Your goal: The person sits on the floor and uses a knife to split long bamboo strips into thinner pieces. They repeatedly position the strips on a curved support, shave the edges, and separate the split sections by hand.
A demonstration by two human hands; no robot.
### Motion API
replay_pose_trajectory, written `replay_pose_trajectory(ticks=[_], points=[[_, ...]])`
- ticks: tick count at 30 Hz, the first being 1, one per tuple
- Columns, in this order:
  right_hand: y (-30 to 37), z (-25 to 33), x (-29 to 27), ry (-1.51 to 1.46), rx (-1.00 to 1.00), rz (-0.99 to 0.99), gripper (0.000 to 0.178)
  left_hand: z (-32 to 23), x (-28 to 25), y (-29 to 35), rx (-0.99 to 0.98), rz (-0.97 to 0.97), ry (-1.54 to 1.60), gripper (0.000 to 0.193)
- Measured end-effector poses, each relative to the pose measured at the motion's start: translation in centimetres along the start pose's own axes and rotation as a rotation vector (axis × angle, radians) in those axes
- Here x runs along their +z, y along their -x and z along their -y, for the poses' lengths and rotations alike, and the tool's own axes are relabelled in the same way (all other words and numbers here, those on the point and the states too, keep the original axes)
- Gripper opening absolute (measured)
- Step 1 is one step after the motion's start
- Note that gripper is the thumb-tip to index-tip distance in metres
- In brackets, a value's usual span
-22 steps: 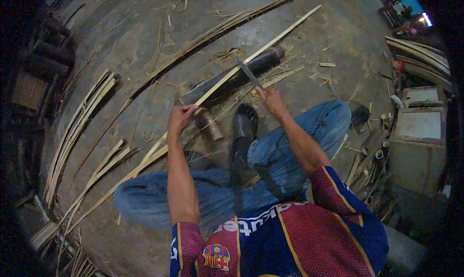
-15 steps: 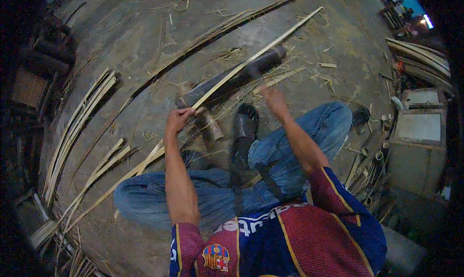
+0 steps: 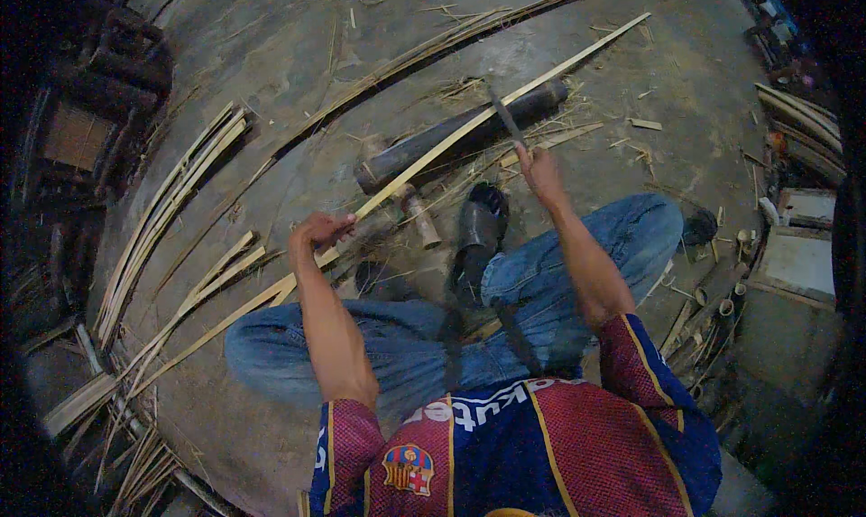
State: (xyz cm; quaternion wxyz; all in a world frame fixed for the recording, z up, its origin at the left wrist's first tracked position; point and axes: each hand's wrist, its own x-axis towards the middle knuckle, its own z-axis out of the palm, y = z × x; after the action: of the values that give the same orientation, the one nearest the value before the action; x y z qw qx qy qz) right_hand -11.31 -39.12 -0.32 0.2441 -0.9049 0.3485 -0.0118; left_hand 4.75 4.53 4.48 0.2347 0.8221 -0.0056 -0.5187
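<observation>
Bamboo strip (image 3: 406,179) lies over dark log (image 3: 383,167). L hand (image 3: 325,230) pinches nr. end; R hand (image 3: 543,171) closed round knife (image 3: 510,123), blade at strip. Strip prob. light, springy, edges poss. sharp; best hold: flat faces, nr. end, clear of blade.

Looks like a rough workshop, dimly lit.
Has a worn floor (image 3: 271,77) strewn with shavings (image 3: 465,89), long split strips (image 3: 184,184) laid together at left, hollow cut tubes (image 3: 726,307) heaped at right.
</observation>
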Motion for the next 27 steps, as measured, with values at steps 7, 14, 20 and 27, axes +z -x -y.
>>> replay_pose_trajectory(ticks=[7,14,20,27], points=[[3.6,5.1,0.7,-0.143,-0.201,0.312,0.062,-4.2,4.2,-0.3,0.401,-0.208,0.218,0.038],[9.0,9.8,1.4,-0.105,-0.452,0.409,0.058,-5.9,7.8,-0.6,0.554,-0.780,-0.089,0.032],[4.2,5.9,1.2,-0.054,-0.392,0.165,0.058,-6.0,7.3,-0.2,0.358,-0.600,-0.029,0.035],[0.6,3.7,-2.9,-0.156,0.050,0.175,0.060,-1.6,4.3,-1.9,0.357,-0.501,0.091,0.037]])
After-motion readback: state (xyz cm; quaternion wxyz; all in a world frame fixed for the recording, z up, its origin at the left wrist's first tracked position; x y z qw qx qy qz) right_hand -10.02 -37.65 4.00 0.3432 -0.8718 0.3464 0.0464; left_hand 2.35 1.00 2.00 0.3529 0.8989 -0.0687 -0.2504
